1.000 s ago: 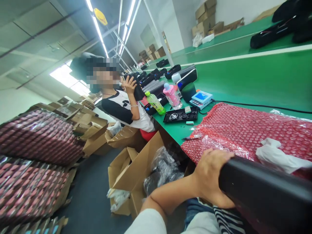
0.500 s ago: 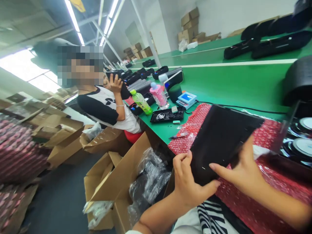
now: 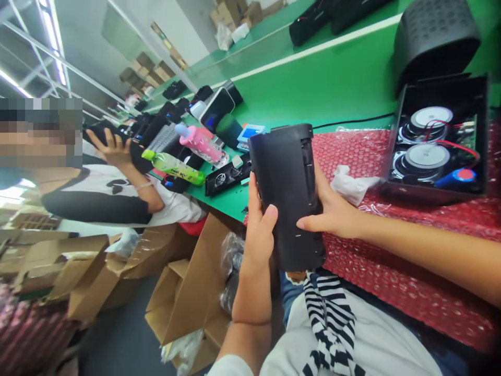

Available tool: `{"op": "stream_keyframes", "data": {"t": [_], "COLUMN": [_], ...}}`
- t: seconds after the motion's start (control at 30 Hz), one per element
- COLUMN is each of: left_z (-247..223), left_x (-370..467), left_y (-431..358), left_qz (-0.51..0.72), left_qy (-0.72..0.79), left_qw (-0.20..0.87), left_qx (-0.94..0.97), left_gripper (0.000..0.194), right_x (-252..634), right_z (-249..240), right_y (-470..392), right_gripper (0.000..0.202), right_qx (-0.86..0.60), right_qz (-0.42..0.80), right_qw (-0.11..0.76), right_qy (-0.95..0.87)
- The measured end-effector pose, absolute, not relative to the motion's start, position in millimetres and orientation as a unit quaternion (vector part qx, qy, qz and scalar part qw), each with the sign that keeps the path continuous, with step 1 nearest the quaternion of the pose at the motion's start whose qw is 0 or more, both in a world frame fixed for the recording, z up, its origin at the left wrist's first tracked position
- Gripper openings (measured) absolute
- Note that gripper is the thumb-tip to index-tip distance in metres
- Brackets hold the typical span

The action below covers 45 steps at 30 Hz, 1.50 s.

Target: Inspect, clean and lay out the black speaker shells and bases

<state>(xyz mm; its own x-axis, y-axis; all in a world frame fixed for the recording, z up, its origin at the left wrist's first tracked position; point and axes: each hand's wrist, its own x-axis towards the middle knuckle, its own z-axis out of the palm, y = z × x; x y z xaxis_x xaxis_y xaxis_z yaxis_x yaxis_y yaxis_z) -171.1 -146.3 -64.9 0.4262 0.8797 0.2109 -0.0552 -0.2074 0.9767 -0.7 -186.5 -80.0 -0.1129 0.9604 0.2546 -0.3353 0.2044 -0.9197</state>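
Observation:
A black plastic speaker housing (image 3: 287, 193) is held upright between both hands, over the front edge of the bench. My left hand (image 3: 260, 227) grips its left side, thumb on the near face. On the right side, my right hand (image 3: 331, 206) wraps the edge, its thumb also across the face. What lies inside or behind the housing is hidden. To the right, an opened speaker box (image 3: 434, 193) shows two round speaker drivers (image 3: 426, 156), red wires and a blue cylinder with a red end. Crumpled white tissue (image 3: 354, 185) lies between my right hand and that box.
Red bubble wrap (image 3: 360, 151) covers the near bench. Beyond stand a green bottle (image 3: 174, 167), a pink bottle (image 3: 203, 146) and a blue-white device (image 3: 250, 134). A co-worker (image 3: 105, 193) holds a black part at left. Open cardboard boxes (image 3: 195, 292) stand below the bench edge.
The housing has turned from a tilted, broad-faced pose to a narrower upright one, closer to my body. Both hands have shifted along its sides. The view has swung right, revealing more of the open speaker box.

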Motion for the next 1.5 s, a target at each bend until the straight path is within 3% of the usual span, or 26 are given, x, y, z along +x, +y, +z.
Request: {"op": "stream_keyframes", "data": {"t": [0.37, 0.83, 1.07, 1.2, 1.5], "left_z": [-62.9, -71.5, -68.5, -68.7, -69.5], "left_x": [-125.5, -131.9, -138.1, -139.9, -132.3], "left_y": [-142.0, -147.5, -136.7, -131.8, -141.6], "left_qz": [0.481, 0.495, 0.412, 0.383, 0.421], "left_qy": [0.273, 0.268, 0.301, 0.289, 0.304], "left_qw": [0.546, 0.552, 0.613, 0.657, 0.634], "left_qx": [0.630, 0.615, 0.603, 0.581, 0.573], "left_gripper": [0.068, 0.066, 0.100, 0.094, 0.087], "right_x": [37.5, 26.8, 25.6, 24.7, 24.7], "right_z": [-69.3, -74.0, -78.3, -76.9, -75.2], "right_y": [-178.6, -187.3, -188.0, -188.6, -187.4], "right_gripper": [0.136, 0.129, 0.129, 0.129, 0.129], "right_qx": [-0.325, -0.329, -0.339, -0.340, -0.341], "right_qz": [0.516, 0.500, 0.499, 0.499, 0.513], "right_qw": [0.599, 0.617, 0.616, 0.625, 0.610], "right_qy": [-0.518, -0.512, -0.507, -0.495, -0.499]}}
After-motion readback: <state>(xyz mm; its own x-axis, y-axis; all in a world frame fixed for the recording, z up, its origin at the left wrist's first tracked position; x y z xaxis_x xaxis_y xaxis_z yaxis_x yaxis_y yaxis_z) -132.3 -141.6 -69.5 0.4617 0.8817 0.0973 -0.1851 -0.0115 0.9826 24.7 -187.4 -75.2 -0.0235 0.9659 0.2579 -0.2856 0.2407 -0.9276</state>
